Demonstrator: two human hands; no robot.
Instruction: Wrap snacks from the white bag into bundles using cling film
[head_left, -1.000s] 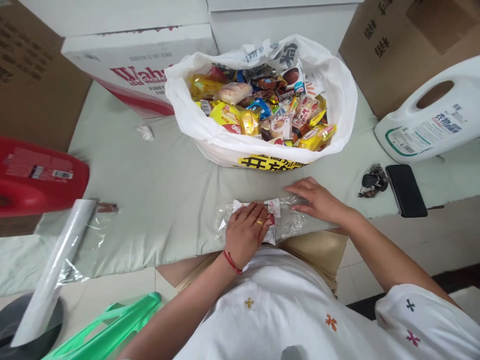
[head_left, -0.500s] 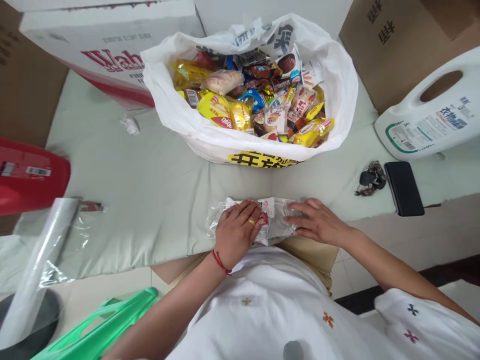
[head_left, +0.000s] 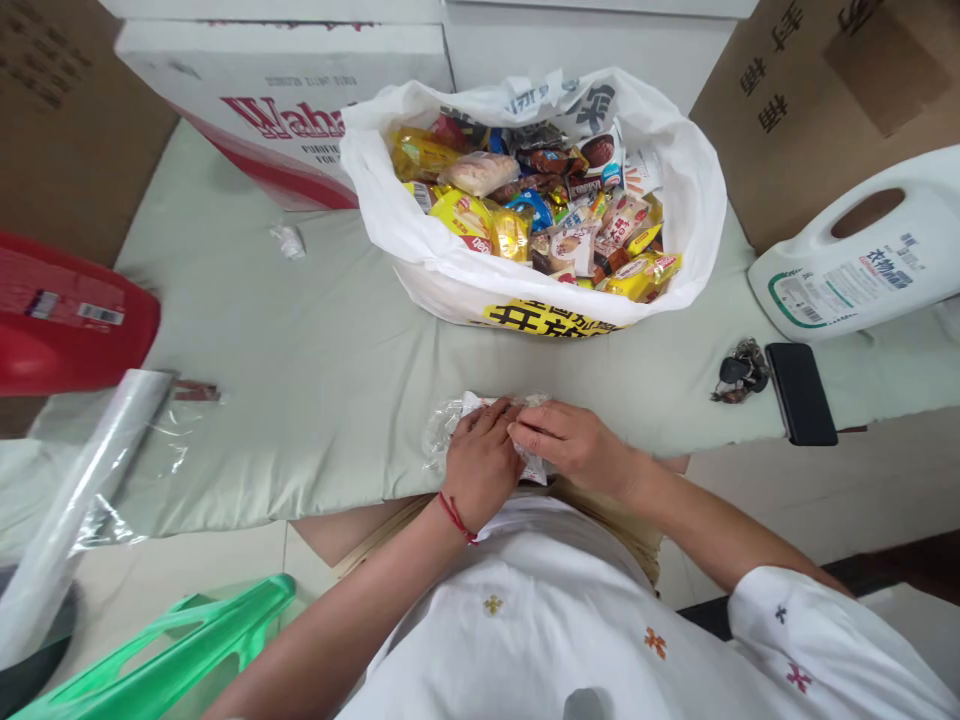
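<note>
My left hand (head_left: pixel 484 452) presses on a white snack packet (head_left: pixel 536 471), its fingers curled over the packet at the front edge of the cloth-covered table. Clear plastic film (head_left: pixel 441 432) lies around the packet and shows crumpled on its left side. With fingers closed, my right hand (head_left: pixel 574 445) grips the film's right part over the packet, close against my left fingertips. Both hands hide most of the packet's print. Behind them stands a white plastic bag (head_left: pixel 442 290) full of wrapped snacks (head_left: pixel 570 245).
On the left are a roll of clear film (head_left: pixel 90 500), a red container (head_left: pixel 67 320) and a crumpled white scrap (head_left: pixel 288 241). Keys (head_left: pixel 740 370), a black phone (head_left: pixel 801 393) and a white detergent jug (head_left: pixel 862 250) sit right. Boxes (head_left: pixel 292 100) stand behind; a green bag (head_left: pixel 172 650) is below.
My right hand has moved left, bringing the film's right part over the packet to my left fingers. My left hand stays on the packet. The view has shifted slightly.
</note>
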